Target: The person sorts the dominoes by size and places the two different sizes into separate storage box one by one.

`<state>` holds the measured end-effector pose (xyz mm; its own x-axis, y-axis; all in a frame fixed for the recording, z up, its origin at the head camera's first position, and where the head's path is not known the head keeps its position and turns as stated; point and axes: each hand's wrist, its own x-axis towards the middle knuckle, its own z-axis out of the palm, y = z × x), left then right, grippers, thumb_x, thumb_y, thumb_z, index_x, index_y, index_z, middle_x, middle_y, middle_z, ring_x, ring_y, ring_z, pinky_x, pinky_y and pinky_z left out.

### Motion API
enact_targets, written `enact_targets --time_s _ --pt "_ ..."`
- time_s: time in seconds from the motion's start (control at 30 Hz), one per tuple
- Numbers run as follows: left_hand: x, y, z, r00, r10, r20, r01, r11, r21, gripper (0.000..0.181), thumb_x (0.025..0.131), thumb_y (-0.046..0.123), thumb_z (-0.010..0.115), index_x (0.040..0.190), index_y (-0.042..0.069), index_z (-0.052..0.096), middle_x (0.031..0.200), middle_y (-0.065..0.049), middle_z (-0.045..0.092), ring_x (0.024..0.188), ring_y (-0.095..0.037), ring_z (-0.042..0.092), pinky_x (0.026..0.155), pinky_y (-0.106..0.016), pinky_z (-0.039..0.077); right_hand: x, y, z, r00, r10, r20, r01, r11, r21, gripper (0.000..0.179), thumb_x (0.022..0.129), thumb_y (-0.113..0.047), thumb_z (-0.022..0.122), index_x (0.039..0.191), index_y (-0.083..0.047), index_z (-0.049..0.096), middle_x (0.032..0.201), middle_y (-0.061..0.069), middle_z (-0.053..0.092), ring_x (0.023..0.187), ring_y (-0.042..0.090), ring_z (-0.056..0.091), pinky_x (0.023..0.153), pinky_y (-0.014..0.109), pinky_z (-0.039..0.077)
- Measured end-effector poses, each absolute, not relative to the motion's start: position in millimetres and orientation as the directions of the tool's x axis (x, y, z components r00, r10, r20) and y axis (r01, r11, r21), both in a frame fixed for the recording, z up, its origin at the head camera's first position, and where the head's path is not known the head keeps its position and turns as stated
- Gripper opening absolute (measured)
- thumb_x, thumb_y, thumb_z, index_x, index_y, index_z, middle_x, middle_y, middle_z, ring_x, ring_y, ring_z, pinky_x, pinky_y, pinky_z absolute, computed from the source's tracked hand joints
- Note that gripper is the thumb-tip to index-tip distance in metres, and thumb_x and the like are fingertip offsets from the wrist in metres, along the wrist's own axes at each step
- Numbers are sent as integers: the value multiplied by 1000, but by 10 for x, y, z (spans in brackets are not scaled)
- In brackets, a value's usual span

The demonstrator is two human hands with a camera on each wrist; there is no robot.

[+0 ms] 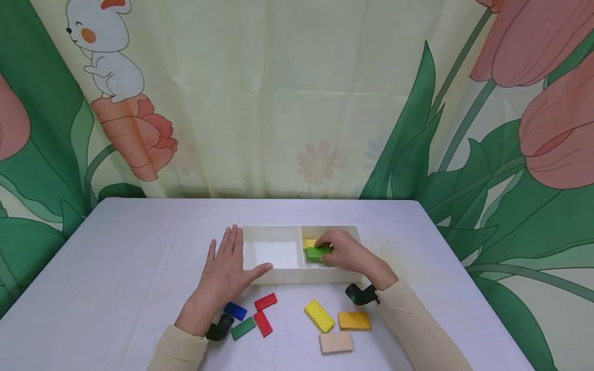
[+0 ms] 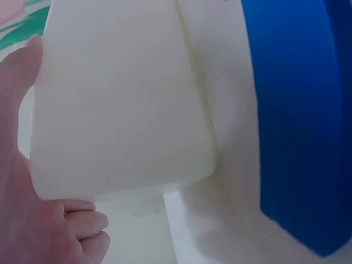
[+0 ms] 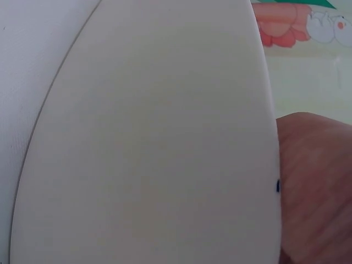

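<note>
A white two-compartment box (image 1: 297, 276) stands on the table. My right hand (image 1: 345, 252) reaches into its right compartment and pinches a bright green block (image 1: 316, 253). Just behind that block, a yellow block (image 1: 308, 243) lies in the same compartment, partly hidden. Fingers straight, my left hand (image 1: 225, 275) rests against the box's left end, its thumb over the front rim. The left wrist view shows this hand (image 2: 33, 220) at the corner of the box (image 2: 121, 110). In the right wrist view the box wall (image 3: 148, 137) hides the fingers of my right hand (image 3: 316, 181).
In front of the box on the left lie a blue block (image 1: 235, 310), a dark green block (image 1: 243, 328) and two red blocks (image 1: 265, 301). To the right are a yellow block (image 1: 319, 315), an orange-yellow block (image 1: 354, 321) and a beige block (image 1: 336, 342). A printed curtain (image 1: 260, 103) hangs behind.
</note>
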<state>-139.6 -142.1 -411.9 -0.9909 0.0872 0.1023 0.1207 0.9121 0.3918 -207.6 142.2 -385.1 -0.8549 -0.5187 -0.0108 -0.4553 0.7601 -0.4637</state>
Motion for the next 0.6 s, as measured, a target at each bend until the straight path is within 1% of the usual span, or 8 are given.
enact_targets --time_s 0.27,0.43,0.6 --pt "-1396 -1421 -4117 -990 93 106 127 910 395 118 82 77 55 156 -4 14 165 -23 14 154 -40 11 122 -63 6 -2110 1386 -3863 -825 -565 12 -517 746 -420 22 81 -1 77 103 -2 74 97 6 69 88 16 62 81 32 55" --pt "-1403 -1413 -4115 -992 86 94 116 916 385 118 82 76 56 156 -3 13 165 -22 14 154 -39 11 122 -63 7 -2130 1360 -3885 -824 -567 9 -518 745 -420 22 80 -1 78 102 -3 74 98 6 68 89 16 61 82 32 54" --pt "-1410 -1406 -4119 -993 79 86 106 917 384 118 82 76 57 157 -3 12 165 -21 14 154 -39 11 122 -62 7 -2166 1332 -3915 -815 -579 15 -532 739 -413 22 79 0 79 100 -4 74 95 5 66 86 15 60 79 29 53"
